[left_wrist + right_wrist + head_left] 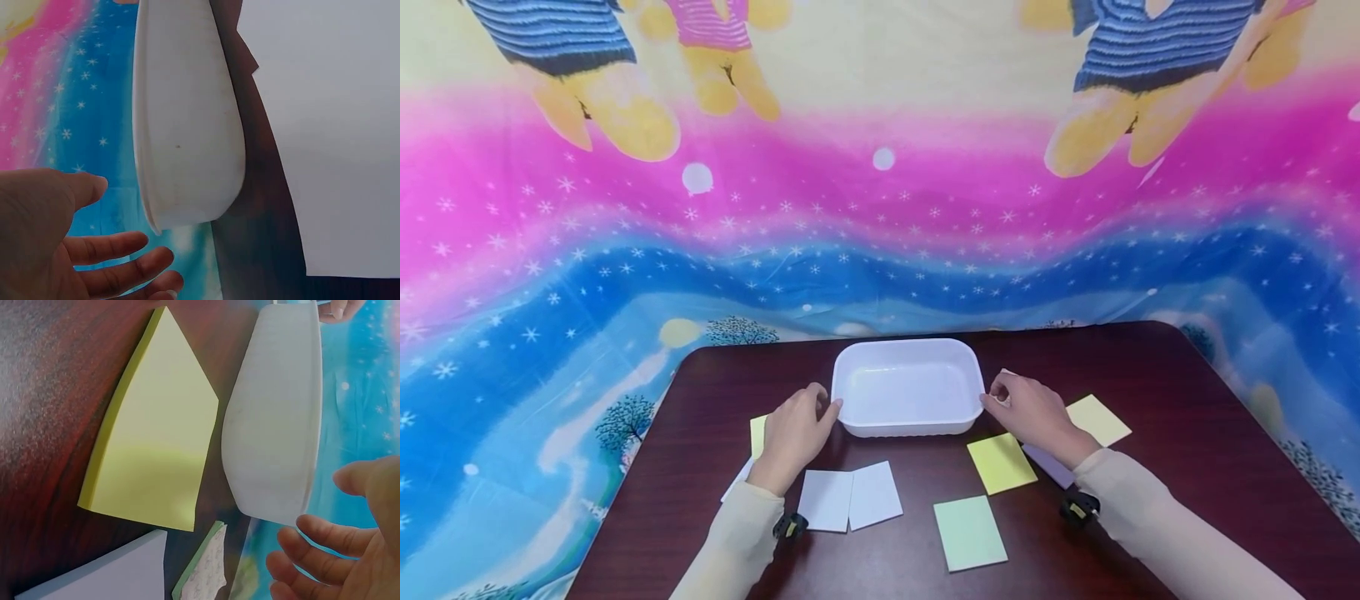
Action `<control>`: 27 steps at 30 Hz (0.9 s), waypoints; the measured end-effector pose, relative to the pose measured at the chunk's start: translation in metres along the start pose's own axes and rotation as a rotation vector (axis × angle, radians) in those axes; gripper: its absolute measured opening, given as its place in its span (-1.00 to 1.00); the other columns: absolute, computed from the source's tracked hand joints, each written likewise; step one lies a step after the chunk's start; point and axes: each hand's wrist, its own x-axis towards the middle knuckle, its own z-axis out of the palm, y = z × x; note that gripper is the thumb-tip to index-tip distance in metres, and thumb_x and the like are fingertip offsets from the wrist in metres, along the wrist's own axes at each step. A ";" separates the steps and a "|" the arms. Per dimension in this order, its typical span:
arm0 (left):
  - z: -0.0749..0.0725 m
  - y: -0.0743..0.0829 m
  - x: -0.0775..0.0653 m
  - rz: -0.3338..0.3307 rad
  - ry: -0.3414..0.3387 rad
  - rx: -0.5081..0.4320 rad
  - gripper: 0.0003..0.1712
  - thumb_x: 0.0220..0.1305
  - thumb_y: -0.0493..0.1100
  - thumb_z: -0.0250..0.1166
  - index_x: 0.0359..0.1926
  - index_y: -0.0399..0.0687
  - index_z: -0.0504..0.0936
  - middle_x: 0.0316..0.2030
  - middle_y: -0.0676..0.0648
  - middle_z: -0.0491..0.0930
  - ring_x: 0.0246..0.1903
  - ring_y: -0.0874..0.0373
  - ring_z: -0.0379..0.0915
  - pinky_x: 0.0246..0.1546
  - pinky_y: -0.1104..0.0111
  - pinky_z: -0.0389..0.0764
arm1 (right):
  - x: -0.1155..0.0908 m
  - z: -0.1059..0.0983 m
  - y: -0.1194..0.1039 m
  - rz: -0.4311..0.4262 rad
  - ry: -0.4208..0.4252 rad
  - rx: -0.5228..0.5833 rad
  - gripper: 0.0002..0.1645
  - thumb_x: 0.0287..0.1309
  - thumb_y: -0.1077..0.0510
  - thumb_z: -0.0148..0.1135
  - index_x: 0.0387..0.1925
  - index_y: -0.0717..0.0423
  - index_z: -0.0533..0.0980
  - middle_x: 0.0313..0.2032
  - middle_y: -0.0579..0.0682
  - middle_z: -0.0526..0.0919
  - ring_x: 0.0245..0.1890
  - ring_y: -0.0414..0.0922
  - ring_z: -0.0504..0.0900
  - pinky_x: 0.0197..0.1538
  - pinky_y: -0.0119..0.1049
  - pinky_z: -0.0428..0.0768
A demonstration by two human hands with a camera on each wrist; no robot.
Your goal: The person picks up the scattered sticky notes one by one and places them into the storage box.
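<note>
A white plastic basin (907, 428), rectangular with rounded corners, stands upright near the back of the dark table. My left hand (795, 431) is at its left end, and my right hand (1033, 410) is at its right end. In the left wrist view the thumb is apart from the basin (187, 119), with loosely bent fingers (119, 275) close to the rim's corner. The right wrist view likewise shows a gap between thumb and basin (272, 419); the index fingertip (306, 522) is at the rim's corner, and whether it touches cannot be told.
Two white note pads (825, 500) lie side by side in front of the basin. A green pad (970, 533), a yellow pad (1002, 463), a purple pad (1049, 467) and a pale yellow pad (1099, 420) lie to the right. Another yellow pad (757, 435) is partly behind my left hand.
</note>
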 end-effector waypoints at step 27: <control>-0.021 0.031 -0.026 0.113 0.016 -0.030 -0.55 0.18 0.20 0.17 -0.11 -0.01 0.60 -0.40 0.04 0.60 -0.54 0.27 0.43 -0.62 0.36 0.42 | -0.027 -0.013 -0.017 -0.069 0.024 0.009 -0.83 0.09 -0.13 0.22 -0.39 -0.18 0.52 -0.54 -0.27 0.51 -0.63 -0.25 0.36 -0.59 -0.26 0.34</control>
